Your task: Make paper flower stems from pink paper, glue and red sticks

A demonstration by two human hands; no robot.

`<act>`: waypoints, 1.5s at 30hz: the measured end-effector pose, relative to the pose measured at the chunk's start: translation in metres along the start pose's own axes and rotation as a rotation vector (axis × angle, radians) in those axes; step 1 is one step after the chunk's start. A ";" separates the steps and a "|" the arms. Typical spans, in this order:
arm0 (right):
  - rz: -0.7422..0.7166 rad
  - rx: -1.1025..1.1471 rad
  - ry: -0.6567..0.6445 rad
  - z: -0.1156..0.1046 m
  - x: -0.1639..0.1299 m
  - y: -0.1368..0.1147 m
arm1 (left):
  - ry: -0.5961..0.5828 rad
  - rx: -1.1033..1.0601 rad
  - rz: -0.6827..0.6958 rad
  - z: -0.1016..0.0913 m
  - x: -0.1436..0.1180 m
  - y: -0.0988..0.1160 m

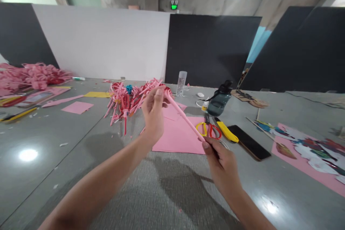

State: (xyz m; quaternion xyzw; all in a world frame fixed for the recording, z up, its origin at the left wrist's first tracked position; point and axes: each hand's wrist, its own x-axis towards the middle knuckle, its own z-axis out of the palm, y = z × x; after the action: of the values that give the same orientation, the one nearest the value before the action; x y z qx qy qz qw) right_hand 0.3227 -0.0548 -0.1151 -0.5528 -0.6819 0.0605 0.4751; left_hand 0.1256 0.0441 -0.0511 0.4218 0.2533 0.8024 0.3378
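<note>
A long, thin pink paper strip (185, 118) stretches on a slant between my two hands. My left hand (155, 109) pinches its upper end, where the strip seems to bend over. Its lower end is gripped between thumb and fingers of my right hand (219, 160). Beneath the strip lie pink paper sheets (175, 138) on the grey surface. Just beyond my left hand sits a tangled pile of pink paper pieces (125, 102) with a small blue bit in it. Scissors (211, 130) with yellow and red handles rest close to my right hand.
A yellow cutter (227, 131) and a black phone (249, 143) lie right of the scissors. Behind them stand a dark bottle (219, 101) and a clear cylinder (181, 84). Far left is a larger pink heap (35, 75); at right, a pink sheet (280, 147) bears colourful cutouts.
</note>
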 end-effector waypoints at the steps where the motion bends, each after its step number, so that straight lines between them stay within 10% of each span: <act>1: 0.008 0.003 -0.001 -0.001 0.000 -0.001 | -0.016 -0.039 -0.053 0.000 0.003 0.004; 9: -0.036 -0.002 -0.003 -0.005 -0.002 -0.002 | -0.473 -0.182 -0.241 0.005 0.013 0.058; 23: -0.154 -0.046 0.115 0.000 -0.005 0.006 | -0.354 -0.330 -0.077 0.026 -0.041 0.064; 45: -0.247 -0.161 -0.031 0.003 -0.004 0.000 | -0.148 -0.518 -0.559 0.015 -0.011 0.080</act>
State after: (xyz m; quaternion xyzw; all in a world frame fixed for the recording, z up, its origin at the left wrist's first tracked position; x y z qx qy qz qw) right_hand 0.3200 -0.0568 -0.1192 -0.5002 -0.7546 -0.0447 0.4225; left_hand 0.1170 -0.0135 0.0062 0.2940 0.1224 0.6841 0.6562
